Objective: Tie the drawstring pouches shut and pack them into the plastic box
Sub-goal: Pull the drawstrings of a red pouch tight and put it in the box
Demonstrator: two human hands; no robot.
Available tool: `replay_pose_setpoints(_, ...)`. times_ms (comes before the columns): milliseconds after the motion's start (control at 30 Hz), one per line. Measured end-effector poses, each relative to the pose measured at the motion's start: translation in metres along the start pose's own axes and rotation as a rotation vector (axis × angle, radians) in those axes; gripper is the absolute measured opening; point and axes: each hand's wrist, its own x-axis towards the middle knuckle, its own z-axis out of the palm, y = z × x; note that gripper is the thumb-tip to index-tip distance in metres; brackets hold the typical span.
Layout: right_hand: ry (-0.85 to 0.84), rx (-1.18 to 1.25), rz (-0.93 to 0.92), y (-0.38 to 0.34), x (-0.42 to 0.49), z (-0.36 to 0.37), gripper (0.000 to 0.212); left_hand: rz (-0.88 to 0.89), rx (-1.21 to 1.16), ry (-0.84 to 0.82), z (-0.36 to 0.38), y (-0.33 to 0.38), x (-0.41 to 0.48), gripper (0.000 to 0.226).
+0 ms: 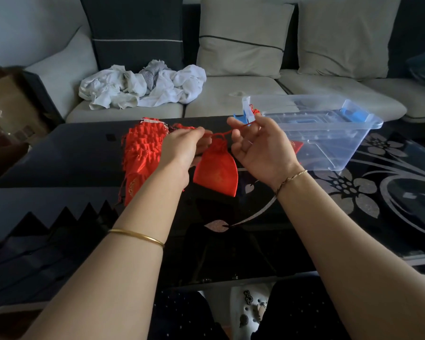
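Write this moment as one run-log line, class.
step: tying; left hand: pinches drawstring; right hand: pinches drawstring; pouch: hangs between hands; plastic box: open, right; pouch pile: left

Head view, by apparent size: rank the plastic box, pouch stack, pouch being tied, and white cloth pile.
1. plastic box
2. white cloth pile, close behind; it lies farther away, so true size is unsure
3. pouch stack
4. pouch being tied

1. The left hand [182,148] shows its back, which hides most of its fingers where they pinch the cord [220,134].
2. That hand and its arm cover part of the pile [142,148] of pouches.
3. The gold print on the pouch [216,170] is too blurred to read.
4. The right hand [258,146] hides most of a red thing inside the box [329,136]; only a corner shows.
5. Both arms are cut by the lower edge.
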Motion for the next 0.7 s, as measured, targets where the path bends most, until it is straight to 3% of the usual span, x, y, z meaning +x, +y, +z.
replay_pose_setpoints(200, 0.184, -0.215, 0.012, 0.001, 0.007, -0.012, 0.036, 0.135, 0.322, 0.171, -0.006, -0.009, 0.01, 0.034)
replay_pose_setpoints(300, 0.334, -0.325, 0.057, 0.007, 0.009, -0.023, 0.035, 0.004, 0.133, 0.131, -0.002, -0.007, 0.011, 0.034)
replay_pose_setpoints(400, 0.394, -0.435, 0.075, 0.012, 0.01, -0.023, 0.035, -0.045, -0.259, -0.086, 0.003, -0.003, 0.005, 0.035)
replay_pose_setpoints(467, 0.393, -0.452, 0.057, 0.011, 0.01, -0.02, 0.035, -0.022, -0.339, -0.159, 0.002, -0.001, 0.002, 0.034)
replay_pose_setpoints(600, 0.344, -0.382, -0.034, 0.002, 0.007, -0.013, 0.034, 0.082, -0.053, -0.114, 0.004, -0.006, 0.003, 0.031)
replay_pose_setpoints(700, 0.244, -0.378, -0.126, -0.003, 0.004, -0.005, 0.033, 0.106, 0.089, -0.171, 0.004, -0.009, 0.004, 0.026)
